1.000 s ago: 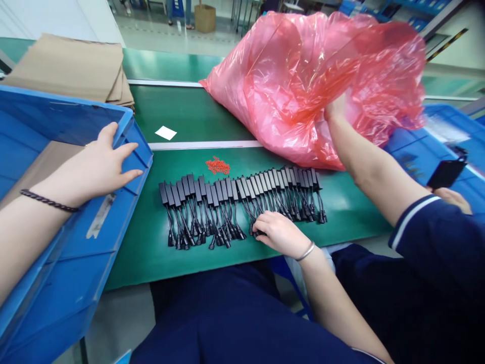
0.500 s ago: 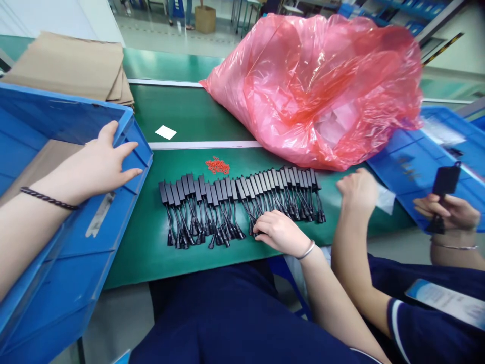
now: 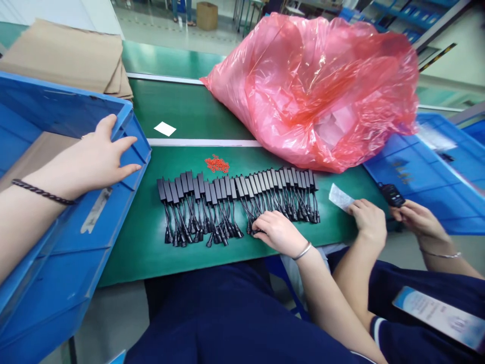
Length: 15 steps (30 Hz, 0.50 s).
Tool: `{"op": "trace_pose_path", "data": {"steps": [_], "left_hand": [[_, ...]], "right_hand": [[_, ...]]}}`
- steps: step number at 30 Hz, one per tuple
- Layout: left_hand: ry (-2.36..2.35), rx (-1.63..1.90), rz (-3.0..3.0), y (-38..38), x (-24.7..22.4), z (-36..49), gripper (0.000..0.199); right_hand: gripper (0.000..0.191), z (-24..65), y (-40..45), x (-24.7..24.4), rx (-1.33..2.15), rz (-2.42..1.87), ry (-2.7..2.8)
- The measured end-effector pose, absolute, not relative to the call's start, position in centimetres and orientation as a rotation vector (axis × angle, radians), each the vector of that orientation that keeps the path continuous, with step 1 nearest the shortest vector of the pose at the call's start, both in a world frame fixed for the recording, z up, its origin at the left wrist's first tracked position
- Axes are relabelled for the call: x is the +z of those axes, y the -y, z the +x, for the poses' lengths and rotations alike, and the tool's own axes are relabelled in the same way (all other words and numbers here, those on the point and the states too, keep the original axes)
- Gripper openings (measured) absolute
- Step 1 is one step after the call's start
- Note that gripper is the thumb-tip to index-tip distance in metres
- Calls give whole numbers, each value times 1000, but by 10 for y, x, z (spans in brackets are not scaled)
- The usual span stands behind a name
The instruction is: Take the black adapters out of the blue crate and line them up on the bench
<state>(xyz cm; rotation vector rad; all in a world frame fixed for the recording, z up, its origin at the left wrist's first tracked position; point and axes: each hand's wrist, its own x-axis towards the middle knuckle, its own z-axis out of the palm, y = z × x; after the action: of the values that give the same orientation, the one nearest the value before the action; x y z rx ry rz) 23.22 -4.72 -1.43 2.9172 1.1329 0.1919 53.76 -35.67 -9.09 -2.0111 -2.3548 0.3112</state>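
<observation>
My left hand [image 3: 100,154] lies over the side of a blue crate [image 3: 102,237], thumb and fingers spread, holding nothing. On the green work surface [image 3: 151,258], a long row of small black boxes with cables [image 3: 212,192] lies side by side, connector ends towards me. My right hand [image 3: 278,232] is low at the middle of the row, its fingers curled around some black connector ends, which they partly hide. A small heap of orange-red rings [image 3: 217,163] sits just behind the row.
A big pink plastic bag [image 3: 318,91] stands behind the row. On the right, a co-worker's hands hold a clear small bag [image 3: 340,197] and a black box [image 3: 392,194] by another blue crate [image 3: 424,172]. Brown cardboard sheets [image 3: 64,55] and a white card [image 3: 164,129] lie at left.
The co-worker's hands have come closer together; the one with the black box moved down and left, and the other now holds the clear bag. My hands have hardly moved.
</observation>
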Motion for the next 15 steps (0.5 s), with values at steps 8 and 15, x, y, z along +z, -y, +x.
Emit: {"op": "trace_pose_path", "data": {"steps": [8,15], "left_hand": [[-1090,219,2942,45,-17,230,100],[-1107,266,2918,46,-16,231,102]], "right_hand": [[10,536,358,-87,322,-2010,2326],[10,535,358,-86,294,-2002,2308]]}}
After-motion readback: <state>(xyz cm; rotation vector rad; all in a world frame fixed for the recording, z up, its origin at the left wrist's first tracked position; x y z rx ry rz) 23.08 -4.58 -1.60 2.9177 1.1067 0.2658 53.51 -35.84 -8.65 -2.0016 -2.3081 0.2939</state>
